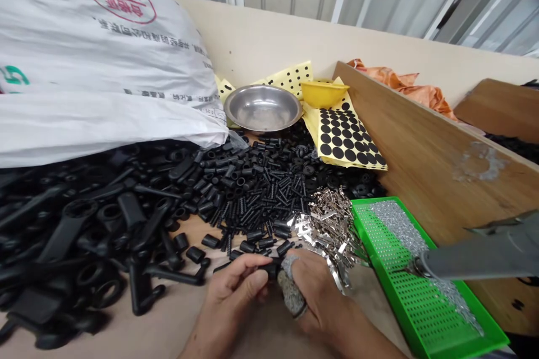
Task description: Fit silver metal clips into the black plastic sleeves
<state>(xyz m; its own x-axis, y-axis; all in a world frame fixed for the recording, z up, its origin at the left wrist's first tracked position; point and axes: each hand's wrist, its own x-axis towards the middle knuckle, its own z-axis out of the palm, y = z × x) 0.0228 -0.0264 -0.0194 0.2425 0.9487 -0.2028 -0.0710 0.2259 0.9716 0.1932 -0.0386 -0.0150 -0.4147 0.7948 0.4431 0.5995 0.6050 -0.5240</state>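
My left hand point(236, 300) is closed, with thumb and fingers pinching a small black plastic part point(273, 270). My right hand point(315, 294) meets it from the other side, its fingers curled around the part's far end. Grey cloth point(290, 291) covers a digit of that hand, and what lies under its fingers is hidden. Just beyond both hands are loose black cylindrical caps point(248, 246) and a heap of black screw-like pieces point(269, 196). Shiny metal clips point(330, 224) are piled close to my right hand.
Black crank handles point(138, 280) cover the left side below a white sack point(105, 67). A steel bowl point(263, 107), yellow bowl point(323, 93) and black-dot sticker sheet point(349, 137) stand behind. At right, a grey metal arm point(484, 255) overhangs a green tray point(438, 314) beside a wooden board point(421, 140).
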